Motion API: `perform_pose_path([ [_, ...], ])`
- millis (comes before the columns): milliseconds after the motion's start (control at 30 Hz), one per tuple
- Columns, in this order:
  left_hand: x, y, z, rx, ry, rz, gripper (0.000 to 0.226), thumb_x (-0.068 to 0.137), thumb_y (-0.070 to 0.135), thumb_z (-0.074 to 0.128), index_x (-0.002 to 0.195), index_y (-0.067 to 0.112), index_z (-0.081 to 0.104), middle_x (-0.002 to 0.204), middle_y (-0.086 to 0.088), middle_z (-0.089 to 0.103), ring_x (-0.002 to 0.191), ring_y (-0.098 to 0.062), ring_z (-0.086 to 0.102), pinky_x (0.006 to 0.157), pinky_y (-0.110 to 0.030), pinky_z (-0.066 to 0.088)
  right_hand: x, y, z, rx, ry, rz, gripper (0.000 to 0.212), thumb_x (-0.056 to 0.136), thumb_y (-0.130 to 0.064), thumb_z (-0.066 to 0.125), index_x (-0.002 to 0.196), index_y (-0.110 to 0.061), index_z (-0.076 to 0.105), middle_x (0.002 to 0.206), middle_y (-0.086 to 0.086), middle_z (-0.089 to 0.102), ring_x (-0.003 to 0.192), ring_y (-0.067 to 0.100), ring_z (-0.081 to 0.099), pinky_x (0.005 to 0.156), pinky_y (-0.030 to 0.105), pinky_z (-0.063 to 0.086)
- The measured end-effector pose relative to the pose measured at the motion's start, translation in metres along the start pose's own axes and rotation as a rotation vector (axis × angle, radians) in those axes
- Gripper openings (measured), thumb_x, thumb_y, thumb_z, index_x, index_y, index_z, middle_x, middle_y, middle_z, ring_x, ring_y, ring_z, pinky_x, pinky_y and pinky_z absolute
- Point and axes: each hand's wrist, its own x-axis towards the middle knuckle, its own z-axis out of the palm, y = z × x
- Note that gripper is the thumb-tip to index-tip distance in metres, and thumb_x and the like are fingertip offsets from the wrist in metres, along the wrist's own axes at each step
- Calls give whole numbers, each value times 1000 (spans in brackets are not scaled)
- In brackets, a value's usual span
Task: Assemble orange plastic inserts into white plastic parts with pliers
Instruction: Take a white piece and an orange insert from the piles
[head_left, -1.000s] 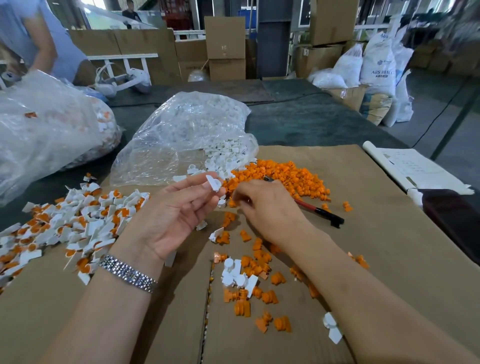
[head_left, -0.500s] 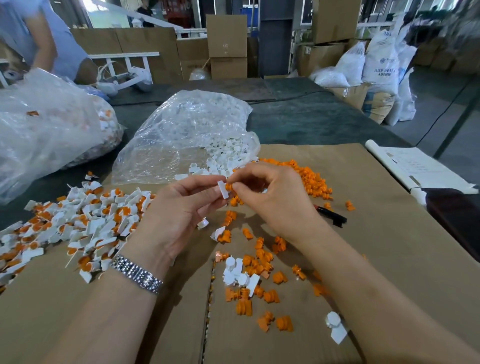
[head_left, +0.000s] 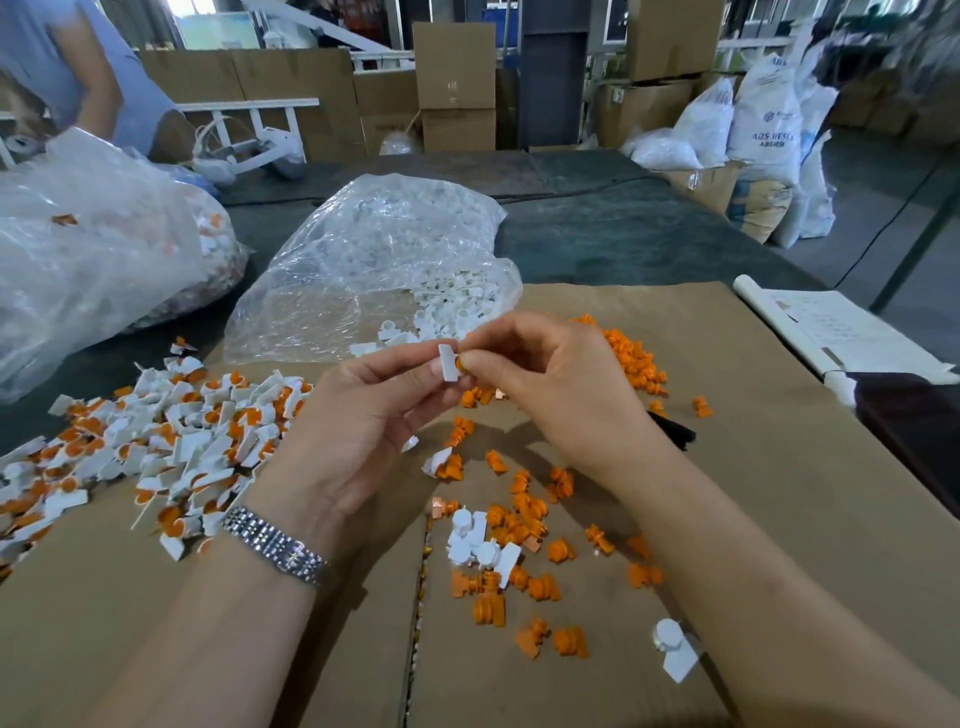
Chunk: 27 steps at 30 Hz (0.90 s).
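Above the desk's middle, left hand pinches a white part upright; right hand fingers pinch an orange insert touching its right face. Insertion likely runs right-to-left. Pliers lie behind the right wrist, untouched.

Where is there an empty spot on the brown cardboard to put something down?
Bare brown cardboard sheet lies right of the pile of loose orange plastic inserts, up to the white paper sheet. Another bare patch lies bottom left, below the heap of assembled white-and-orange parts. The middle is crowded.
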Motion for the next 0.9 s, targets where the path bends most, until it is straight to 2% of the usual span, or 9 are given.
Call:
perform_pose_path([
  [100,-1,2,1,-57,-33,-23,19,78,5,69,91,8,83,98,-13,79,87,-17,77,75,-22,60,-2,-3,-4,-21,-63,-39,26,90,-16,77,115,-18,72,97,3,70,89,14,68,85,29,58],
  [267,-2,4,0,-78,-8,-17,22,78,2,70,99,-2,76,94,-14,77,79,-18,75,73,-23,61,-3,-2,0,-171,10,-166,21,89,-16,77,110,-17,75,97,0,71,91,14,67,83,32,56],
  [367,-3,4,0,-46,7,14,26,79,1,70,104,-5,72,97,-15,76,86,-21,75,77,-25,61,-3,-2,2,-236,55,-230,21,87,-16,78,108,-14,76,95,0,70,88,12,67,82,32,56],
  [500,-5,5,2,31,15,67,19,77,4,72,96,0,78,103,-19,76,96,-27,75,80,-27,61,-4,0,4,-363,95,-326,23,88,-16,78,111,-11,77,96,4,71,89,15,67,80,35,56],
  [633,-7,6,5,85,13,89,14,80,5,72,91,4,81,105,-21,76,97,-29,75,81,-27,60,-4,0,4,-401,114,-332,24,89,-16,76,113,-10,77,95,8,71,90,20,67,81,40,55],
  [733,-8,7,8,54,7,71,12,86,9,70,83,7,82,95,-17,78,88,-26,77,82,-30,61,-4,0,3,-410,127,-333,24,89,-14,76,112,-8,77,95,8,71,90,21,67,81,41,56],
  [800,-8,9,9,39,10,63,8,81,12,75,82,7,82,92,-17,78,85,-24,77,81,-30,61,-4,1,4,-405,124,-335,24,89,-14,76,112,-6,77,96,9,71,92,22,67,83,41,55],
  [900,-7,9,10,43,61,32,7,75,6,77,81,6,81,95,-19,78,87,-26,77,77,-25,61,-4,1,4,-428,93,-322,26,91,-18,75,115,-9,76,98,8,70,95,23,65,85,42,54],
])
